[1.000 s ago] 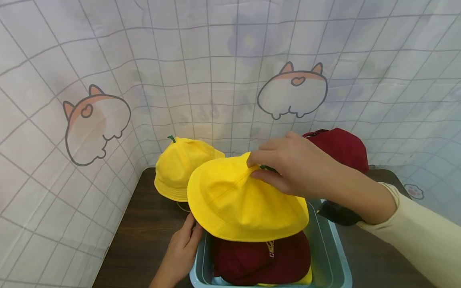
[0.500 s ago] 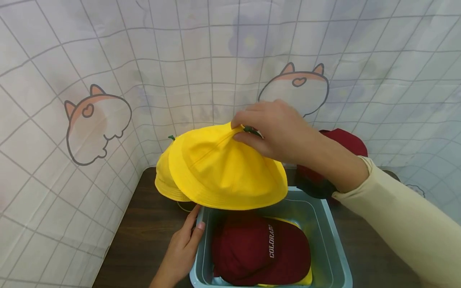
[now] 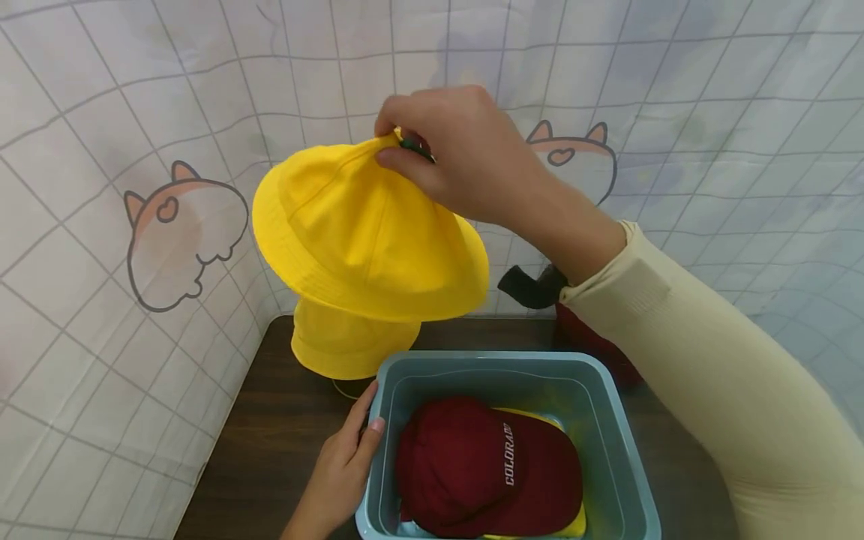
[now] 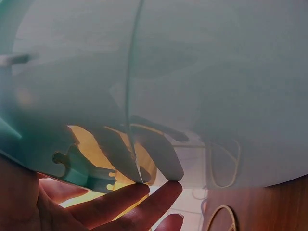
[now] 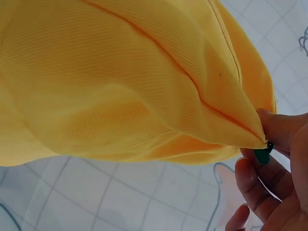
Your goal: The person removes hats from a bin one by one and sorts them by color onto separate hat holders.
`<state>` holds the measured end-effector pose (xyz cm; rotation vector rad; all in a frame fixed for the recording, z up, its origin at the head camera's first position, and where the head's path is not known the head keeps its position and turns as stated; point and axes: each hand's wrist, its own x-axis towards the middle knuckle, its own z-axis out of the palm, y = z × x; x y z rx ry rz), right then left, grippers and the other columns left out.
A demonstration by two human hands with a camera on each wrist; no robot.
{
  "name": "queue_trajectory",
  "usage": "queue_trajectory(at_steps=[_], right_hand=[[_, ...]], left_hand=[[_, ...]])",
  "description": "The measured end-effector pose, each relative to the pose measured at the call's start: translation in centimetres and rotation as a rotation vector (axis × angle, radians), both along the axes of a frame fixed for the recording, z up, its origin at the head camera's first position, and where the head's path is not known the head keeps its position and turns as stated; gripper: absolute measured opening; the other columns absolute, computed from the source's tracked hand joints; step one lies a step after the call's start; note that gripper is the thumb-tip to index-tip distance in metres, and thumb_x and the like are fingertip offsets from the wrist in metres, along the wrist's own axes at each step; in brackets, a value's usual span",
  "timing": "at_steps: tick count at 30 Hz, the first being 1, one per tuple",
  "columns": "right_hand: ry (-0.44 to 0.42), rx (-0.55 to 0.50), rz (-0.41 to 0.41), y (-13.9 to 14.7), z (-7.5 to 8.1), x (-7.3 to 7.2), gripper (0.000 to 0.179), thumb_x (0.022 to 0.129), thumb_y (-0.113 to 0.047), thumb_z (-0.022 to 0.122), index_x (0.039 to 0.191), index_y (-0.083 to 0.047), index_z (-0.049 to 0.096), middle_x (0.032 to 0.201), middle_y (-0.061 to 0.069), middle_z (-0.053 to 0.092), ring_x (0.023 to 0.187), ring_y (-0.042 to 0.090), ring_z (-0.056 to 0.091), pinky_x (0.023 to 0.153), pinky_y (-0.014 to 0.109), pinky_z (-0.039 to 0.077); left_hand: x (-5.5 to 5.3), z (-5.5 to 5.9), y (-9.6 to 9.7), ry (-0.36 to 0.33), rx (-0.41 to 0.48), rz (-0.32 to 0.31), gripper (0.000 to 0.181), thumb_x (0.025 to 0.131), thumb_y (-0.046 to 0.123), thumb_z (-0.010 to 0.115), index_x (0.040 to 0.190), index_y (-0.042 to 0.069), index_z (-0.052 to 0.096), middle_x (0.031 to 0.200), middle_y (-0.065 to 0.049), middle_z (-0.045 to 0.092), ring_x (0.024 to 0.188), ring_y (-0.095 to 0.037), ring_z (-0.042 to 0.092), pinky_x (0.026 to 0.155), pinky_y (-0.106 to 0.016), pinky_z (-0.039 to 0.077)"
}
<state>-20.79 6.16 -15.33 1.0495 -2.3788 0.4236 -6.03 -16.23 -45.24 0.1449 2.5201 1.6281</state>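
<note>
My right hand (image 3: 466, 154) pinches a yellow bucket hat (image 3: 371, 232) by its peak, beside a small green tab (image 5: 262, 155). The hat hangs in the air, brim down, overlapping a second yellow hat (image 3: 354, 345) behind it. My left hand (image 3: 340, 461) rests against the left side of a light blue plastic bin (image 3: 486, 358). Its fingertips (image 4: 171, 187) touch the bin's outer wall with the fingers fairly straight. Inside the bin lies a maroon cap (image 3: 459, 465) with COLORADO lettering, on top of something yellow (image 3: 574, 525).
Partly behind my right forearm, a maroon thing (image 3: 590, 345) stands on the dark wooden table (image 3: 250, 442). A thin gold wire (image 4: 224, 216) shows by the second yellow hat. Grid-patterned curtains (image 3: 324, 82) enclose the back and left side.
My right hand has lifted the yellow hat up and to the left, away from over the bin, uncovering the maroon cap inside. The left hand stays at the bin's side.
</note>
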Motion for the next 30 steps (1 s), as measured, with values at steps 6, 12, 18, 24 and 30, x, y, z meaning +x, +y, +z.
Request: queue_trajectory(at_steps=[6, 12, 18, 24, 30], right_hand=[[0.012, -0.012, -0.023, -2.6, 1.8, -1.5, 0.031, 0.106, -0.035, 0.055, 0.119, -0.010, 0.068, 0.103, 0.003, 0.068, 0.086, 0.018, 0.052, 0.079, 0.025, 0.045], [-0.021, 0.039, -0.091, -5.2, 2.4, -3.6, 0.031, 0.106, -0.039, 0.053, 0.124, -0.018, 0.066, 0.111, -0.002, 0.068, 0.093, 0.013, 0.053, 0.084, 0.020, 0.045], [-0.092, 0.066, -0.093, -7.1, 1.0, -5.2, 0.030, 0.105, -0.041, 0.054, 0.123, -0.022, 0.067, 0.117, -0.007, 0.070, 0.099, 0.013, 0.056, 0.089, 0.027, 0.047], [-0.107, 0.136, -0.089, -8.4, -1.9, -6.2, 0.028, 0.104, -0.044, 0.054, 0.123, -0.028, 0.067, 0.120, -0.012, 0.071, 0.105, 0.013, 0.059, 0.090, 0.037, 0.045], [-0.085, 0.236, -0.088, -9.6, -4.6, -6.7, 0.024, 0.104, -0.043, 0.056, 0.121, -0.032, 0.069, 0.117, -0.013, 0.071, 0.105, 0.013, 0.058, 0.084, 0.038, 0.038]], left_hand=[[0.0, -0.1, -0.1, 0.008, -0.017, 0.011, 0.051, 0.109, 0.043, 0.045, 0.158, 0.042, 0.031, 0.155, -0.004, 0.051, 0.120, -0.027, 0.065, 0.078, -0.034, 0.062], [-0.1, -0.2, 0.2, 0.023, -0.011, 0.002, 0.051, 0.109, 0.042, 0.046, 0.158, 0.043, 0.030, 0.155, -0.002, 0.050, 0.121, -0.026, 0.064, 0.079, -0.035, 0.062], [-0.1, -0.2, 0.2, 0.014, 0.007, -0.006, 0.051, 0.109, 0.042, 0.046, 0.158, 0.043, 0.031, 0.155, -0.005, 0.050, 0.121, -0.029, 0.064, 0.076, -0.037, 0.063], [0.0, -0.1, 0.2, 0.013, 0.016, 0.000, 0.052, 0.109, 0.042, 0.047, 0.157, 0.044, 0.031, 0.155, -0.003, 0.051, 0.121, -0.027, 0.064, 0.077, -0.036, 0.062], [-0.1, -0.1, 0.3, 0.014, 0.018, -0.005, 0.051, 0.109, 0.042, 0.046, 0.158, 0.043, 0.031, 0.154, -0.006, 0.051, 0.121, -0.029, 0.065, 0.076, -0.036, 0.062]])
